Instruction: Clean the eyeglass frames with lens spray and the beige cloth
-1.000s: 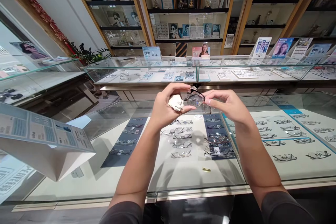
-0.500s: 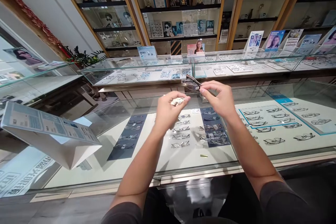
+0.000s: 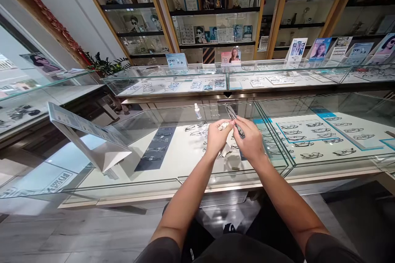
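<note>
Above the glass counter my two hands are close together. My right hand is closed on a pair of eyeglasses, whose thin dark frame points up and away from me. My left hand is closed around a crumpled white cloth; a pale fold of it seems to hang below the fingers. The left fingertips meet the eyeglasses near the right thumb, and whether they grip the frame too cannot be told. Beyond my left hand a small white spray bottle stands upright on the counter.
Under the glass of the display counter lie several rows of eyeglasses. A folded cardboard sign stands on its left part. Farther back is a second glass case with more frames and upright cards, and shelves behind it.
My hands have come together and lower, the right bringing the eyeglasses to the cloth in the left. The view has shifted, and the spray bottle, hidden before, now shows.
</note>
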### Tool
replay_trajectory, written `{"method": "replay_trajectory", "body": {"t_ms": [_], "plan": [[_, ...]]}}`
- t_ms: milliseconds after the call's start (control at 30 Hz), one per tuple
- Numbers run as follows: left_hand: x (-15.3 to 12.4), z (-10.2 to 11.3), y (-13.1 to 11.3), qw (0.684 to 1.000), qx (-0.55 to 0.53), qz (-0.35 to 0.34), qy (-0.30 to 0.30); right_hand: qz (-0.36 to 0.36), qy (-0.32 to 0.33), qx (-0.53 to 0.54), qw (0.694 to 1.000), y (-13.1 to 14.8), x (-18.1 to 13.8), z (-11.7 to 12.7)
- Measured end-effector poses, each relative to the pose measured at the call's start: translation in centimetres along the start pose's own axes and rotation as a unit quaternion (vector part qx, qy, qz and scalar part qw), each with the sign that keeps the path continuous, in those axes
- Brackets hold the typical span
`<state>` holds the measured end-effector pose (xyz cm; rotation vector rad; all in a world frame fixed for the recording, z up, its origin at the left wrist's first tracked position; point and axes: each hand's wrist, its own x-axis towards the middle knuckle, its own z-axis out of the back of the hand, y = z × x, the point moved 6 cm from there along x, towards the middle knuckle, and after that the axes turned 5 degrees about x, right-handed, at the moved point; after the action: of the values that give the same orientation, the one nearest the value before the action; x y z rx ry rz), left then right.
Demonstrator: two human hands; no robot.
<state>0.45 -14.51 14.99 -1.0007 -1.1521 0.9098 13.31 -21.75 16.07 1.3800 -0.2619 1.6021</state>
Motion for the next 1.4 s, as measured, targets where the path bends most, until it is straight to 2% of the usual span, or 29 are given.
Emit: {"method": "replay_trajectory", "body": {"t_ms": [133, 200, 233, 300, 367, 400, 533, 700, 833, 967, 1067, 1167, 1267, 1400], "plan": [[0.8, -0.1, -1.1, 0.995, 0.091, -0.033, 0.035, -0.038, 0.012, 0.062, 0.997, -0.5, -1.2, 1.9], [2.2, -0.4, -2.2, 0.977, 0.189, -0.069, 0.07, -0.082, -0.009, 0.089, 0.993, -2.1, -2.4, 3.5], [3.1, -0.8, -2.7, 0.958, 0.254, -0.087, 0.095, -0.114, -0.027, 0.094, 0.989, -3.3, -3.3, 4.3], [5.2, -2.1, -3.3, 0.894, 0.4, -0.122, 0.163, -0.183, -0.045, 0.095, 0.977, -6.3, -5.6, 5.6], [7.0, -4.1, -3.0, 0.798, 0.532, -0.153, 0.239, -0.266, -0.039, 0.109, 0.957, -9.5, -8.4, 6.1], [7.9, -5.0, -2.6, 0.767, 0.563, -0.156, 0.263, -0.307, -0.037, 0.133, 0.942, -11.0, -9.8, 6.1], [9.9, -8.9, 0.5, 0.698, 0.616, -0.141, 0.336, -0.359, -0.033, 0.175, 0.916, -14.0, -13.3, 5.9], [10.6, -12.5, 5.2, 0.631, 0.657, -0.111, 0.399, -0.374, -0.022, 0.22, 0.901, -15.0, -13.9, 5.2], [10.8, -13.7, 7.3, 0.597, 0.675, -0.094, 0.424, -0.373, -0.009, 0.234, 0.898, -15.2, -13.9, 4.9], [10.4, -14.0, 7.9, 0.587, 0.679, -0.087, 0.432, -0.377, -0.007, 0.238, 0.895, -15.3, -14.0, 4.9], [9.9, -13.3, 7.0, 0.6, 0.677, -0.094, 0.416, -0.383, -0.014, 0.241, 0.892, -15.3, -14.1, 5.1], [9.6, -11.1, 5.2, 0.623, 0.675, -0.107, 0.381, -0.391, -0.026, 0.246, 0.886, -15.4, -14.3, 5.2], [9.5, -6.8, 3.1, 0.641, 0.678, -0.108, 0.343, -0.4, -0.036, 0.253, 0.88, -15.5, -14.5, 5.3], [9.5, 0.8, 2.1, 0.646, 0.696, -0.077, 0.305, -0.41, -0.046, 0.258, 0.874, -15.7, -14.7, 5.5]]}}
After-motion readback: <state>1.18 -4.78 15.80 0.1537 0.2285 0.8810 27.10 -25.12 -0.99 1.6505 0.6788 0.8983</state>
